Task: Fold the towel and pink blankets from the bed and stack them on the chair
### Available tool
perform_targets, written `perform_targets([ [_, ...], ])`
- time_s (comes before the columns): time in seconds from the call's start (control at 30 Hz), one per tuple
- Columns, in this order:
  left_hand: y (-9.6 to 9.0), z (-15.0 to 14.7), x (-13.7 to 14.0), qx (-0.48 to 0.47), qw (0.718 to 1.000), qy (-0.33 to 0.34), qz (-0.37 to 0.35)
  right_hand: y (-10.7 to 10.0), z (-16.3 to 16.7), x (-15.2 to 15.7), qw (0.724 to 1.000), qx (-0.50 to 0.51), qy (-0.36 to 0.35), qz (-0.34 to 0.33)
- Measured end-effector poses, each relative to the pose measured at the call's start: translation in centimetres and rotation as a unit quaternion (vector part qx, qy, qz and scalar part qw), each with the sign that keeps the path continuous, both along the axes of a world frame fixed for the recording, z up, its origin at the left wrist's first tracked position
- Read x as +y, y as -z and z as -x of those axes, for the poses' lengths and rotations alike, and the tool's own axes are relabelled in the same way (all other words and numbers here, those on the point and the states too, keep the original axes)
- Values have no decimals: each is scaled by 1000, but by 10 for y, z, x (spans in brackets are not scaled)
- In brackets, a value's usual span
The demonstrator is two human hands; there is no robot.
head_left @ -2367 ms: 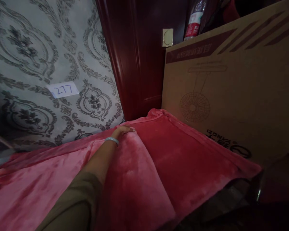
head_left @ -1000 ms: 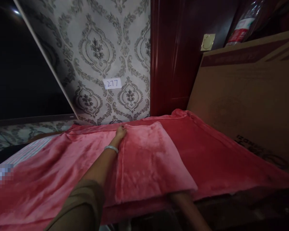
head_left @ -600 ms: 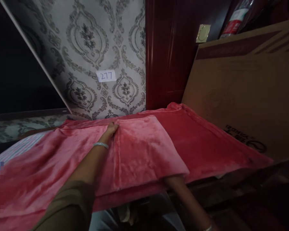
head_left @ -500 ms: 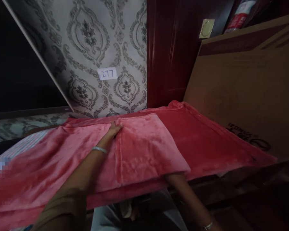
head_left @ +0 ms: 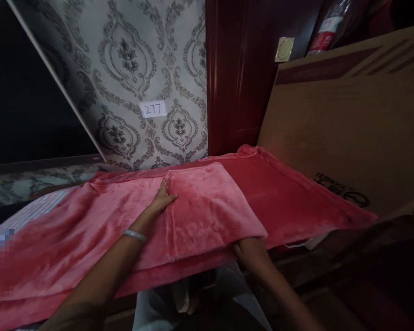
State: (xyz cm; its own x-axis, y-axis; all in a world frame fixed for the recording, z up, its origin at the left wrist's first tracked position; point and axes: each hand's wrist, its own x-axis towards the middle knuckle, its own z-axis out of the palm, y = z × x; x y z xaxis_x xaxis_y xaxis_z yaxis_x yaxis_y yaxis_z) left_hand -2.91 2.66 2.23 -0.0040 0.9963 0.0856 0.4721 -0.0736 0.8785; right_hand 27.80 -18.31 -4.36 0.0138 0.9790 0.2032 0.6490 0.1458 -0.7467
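A pink-red plush blanket (head_left: 296, 197) lies spread across a long surface, with one part of it folded over into a lighter flap (head_left: 210, 207) in the middle. Against the flap's left edge rests my left hand (head_left: 162, 197), thumb spread from its extended fingers. My right hand (head_left: 250, 246) reaches under the flap's near right corner. Cloth covers its fingers, so their grip is hidden; the thumb side and wrist show.
Patterned wallpaper and a paper label (head_left: 153, 109) reading 277 are behind the blanket. A dark screen (head_left: 37, 92) stands at left. A large cardboard box (head_left: 348, 115) leans at right, with a bottle (head_left: 326, 34) behind it. Striped cloth (head_left: 37, 209) shows at left.
My left hand has slid slightly toward me along the flap's edge, its thumb now spread onto the flap. My right hand stays under the corner, a little more of it showing.
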Motion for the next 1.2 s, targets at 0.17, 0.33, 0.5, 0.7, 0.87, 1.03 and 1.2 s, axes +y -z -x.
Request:
perform_targets([
  [0.17, 6, 0, -33, -38, 998, 51, -23, -22, -44, -28, 991, 118, 35, -43],
  [0.33, 13, 0, -61, 60, 992, 89, -59, -22, -84, 2, 972, 103, 198, -74],
  [0.5, -7, 17, -66, 197, 972, 110, -59, -15, -80, 33, 983, 101, 155, -5],
  [0.7, -70, -36, -18, 345, 920, 68, -171, -8, -63, 33, 985, 153, 81, -15],
  [0.87, -76, -150, 40, 315, 871, 320, -200, -2, -60, 31, 987, 146, 60, -10],
  [1.03, -54, -217, 89, 347, 857, 366, -110, 0, -56, 28, 989, 138, 58, 10],
  [1.2, -37, -235, 113, 335, 882, 320, -84, 0, -47, 27, 987, 163, 9, 3],
])
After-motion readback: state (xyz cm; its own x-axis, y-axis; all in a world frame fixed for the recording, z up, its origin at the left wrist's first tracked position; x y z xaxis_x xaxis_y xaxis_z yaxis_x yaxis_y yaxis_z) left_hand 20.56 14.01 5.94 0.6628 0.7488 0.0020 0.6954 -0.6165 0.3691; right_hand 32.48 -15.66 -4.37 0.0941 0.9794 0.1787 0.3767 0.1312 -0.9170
